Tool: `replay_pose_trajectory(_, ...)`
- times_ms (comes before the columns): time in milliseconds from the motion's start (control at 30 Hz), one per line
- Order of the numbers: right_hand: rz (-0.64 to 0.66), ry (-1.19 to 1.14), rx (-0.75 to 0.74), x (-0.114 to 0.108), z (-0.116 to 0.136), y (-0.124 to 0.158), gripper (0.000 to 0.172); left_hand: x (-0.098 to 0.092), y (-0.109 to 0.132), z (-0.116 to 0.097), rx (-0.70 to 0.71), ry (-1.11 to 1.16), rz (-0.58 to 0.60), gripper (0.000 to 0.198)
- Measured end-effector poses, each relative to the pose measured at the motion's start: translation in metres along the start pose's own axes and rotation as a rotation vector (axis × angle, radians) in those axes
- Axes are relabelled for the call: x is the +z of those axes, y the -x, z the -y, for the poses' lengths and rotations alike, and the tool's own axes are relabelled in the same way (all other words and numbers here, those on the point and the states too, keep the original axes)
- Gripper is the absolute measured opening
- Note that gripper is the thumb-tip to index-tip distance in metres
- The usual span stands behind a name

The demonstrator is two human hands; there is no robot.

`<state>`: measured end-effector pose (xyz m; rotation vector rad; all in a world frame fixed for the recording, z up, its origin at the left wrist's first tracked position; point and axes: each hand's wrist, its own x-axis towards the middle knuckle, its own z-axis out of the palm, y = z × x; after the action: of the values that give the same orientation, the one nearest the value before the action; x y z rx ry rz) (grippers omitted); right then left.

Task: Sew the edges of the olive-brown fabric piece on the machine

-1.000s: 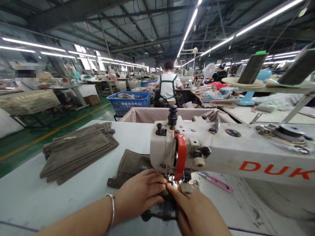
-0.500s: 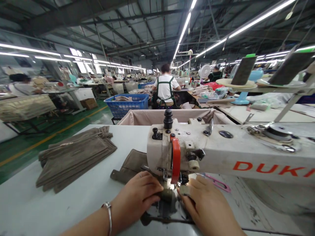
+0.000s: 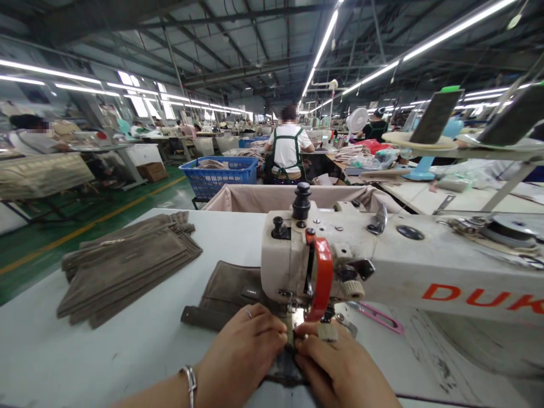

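A grey-brown fabric piece [image 3: 232,286] with a small label lies partly under the head of a white sewing machine [image 3: 382,241]. My left hand [image 3: 250,345] is closed in a pinch on its near edge, just left of the lit needle area. From the other side, my right hand [image 3: 335,354] pinches the same edge, thumb and index finger almost meeting the left fingertips. A beige band [image 3: 327,332] wraps a finger of the right hand. The machine's orange guard [image 3: 321,277] stands right above the fingers. The needle tip and the gripped edge are mostly hidden.
On the white table's left lies a stack of similar fabric pieces [image 3: 131,269]. Pink-handled thread snips [image 3: 382,318] rest right of the needle. Behind the machine stand a cloth-lined bin [image 3: 272,197], a blue basket [image 3: 221,180] and a seated co-worker [image 3: 289,150]. Thread cones [image 3: 436,118] stand at right.
My right hand has moved left, so both hands' fingertips now nearly meet on the fabric. The fabric piece has turned slightly, showing more of its label. The view has shifted a little.
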<state>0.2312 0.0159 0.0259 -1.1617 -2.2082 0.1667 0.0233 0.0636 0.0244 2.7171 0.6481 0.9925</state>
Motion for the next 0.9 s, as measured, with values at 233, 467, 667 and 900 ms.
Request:
replay_pose_trajectory(233,-0.016,0.023,-0.044,0.001,0.002,-0.002,0.021,0.005,0.001,0.003,-0.009,-0.003,0.017,0.014)
replay_pose_trajectory(467,-0.056,0.064,-0.034,0.000,0.001,-0.004,0.019,0.005,-0.006,0.006,-0.054,0.024,0.019,0.011)
replay_pose_trajectory(667,-0.080,0.169,0.012,0.000,-0.001,-0.010,0.017,0.007,-0.015,0.012,-0.120,0.006,-0.025,0.012)
replay_pose_trajectory(900,-0.088,0.184,0.045,-0.001,0.002,-0.015,0.018,0.009,-0.018,0.016,-0.135,-0.002,-0.083,0.016)
